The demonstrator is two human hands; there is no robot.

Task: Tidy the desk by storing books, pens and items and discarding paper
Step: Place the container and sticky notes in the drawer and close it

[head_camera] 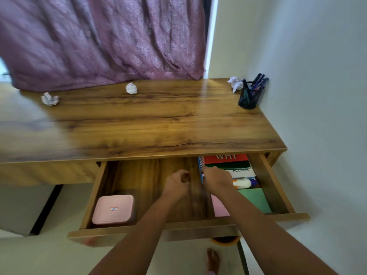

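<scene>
The wooden desk's drawer (178, 227) is pulled open. Both my hands reach into it. My right hand (217, 180) grips the edge of a blue spiral notebook (201, 165) standing against a stack of books (226, 159) at the drawer's right side; a red book reading "WHY" lies on top. My left hand (176, 184) hovers over the drawer's bare middle with fingers curled, nothing visible in it. Three crumpled paper balls lie on the desktop: left (50, 98), middle (131, 88) and right (236, 83). A black mesh pen holder (249, 97) with several pens stands at the back right corner.
A pink lidded box (113, 209) sits in the drawer's left front corner. Green (254, 199) and pink flat items lie at the right front. A purple curtain (103, 40) hangs behind the desk. A white wall is close on the right. An orange bin rim (225, 241) shows under the drawer.
</scene>
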